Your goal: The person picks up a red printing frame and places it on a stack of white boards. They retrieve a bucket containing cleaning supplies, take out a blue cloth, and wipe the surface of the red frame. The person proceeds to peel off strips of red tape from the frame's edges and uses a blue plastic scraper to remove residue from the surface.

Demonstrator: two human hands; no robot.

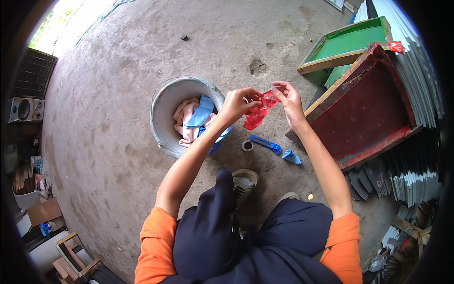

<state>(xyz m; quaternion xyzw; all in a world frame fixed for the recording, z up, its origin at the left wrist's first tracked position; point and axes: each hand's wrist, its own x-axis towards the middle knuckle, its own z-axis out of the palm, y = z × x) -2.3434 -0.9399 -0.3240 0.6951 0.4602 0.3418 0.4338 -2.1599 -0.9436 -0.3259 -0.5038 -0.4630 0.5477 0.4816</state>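
Note:
A thin, shiny red plastic wrapper (255, 118) is stretched between my hands above the concrete floor. My left hand (240, 104) pinches its left part, close to the bucket's right rim. At its upper right end, my right hand (289, 100) grips it between thumb and fingers. The worn grey bucket (161, 120) holds pale pink cloth (185, 116) and a light blue piece of cloth (202, 112). Below my hands lie a blue utility knife (266, 144), a small dark-centred roll of tape (247, 146) and a crumpled blue scrap (291, 156).
To the right lean a wooden-framed dark red screen (364, 109) and a green one (352, 42), with stacked white sheets (411, 61) behind. Cardboard boxes (45, 211) and a speaker (26, 110) line the left side. A small black block (184, 37) lies farther off on the floor.

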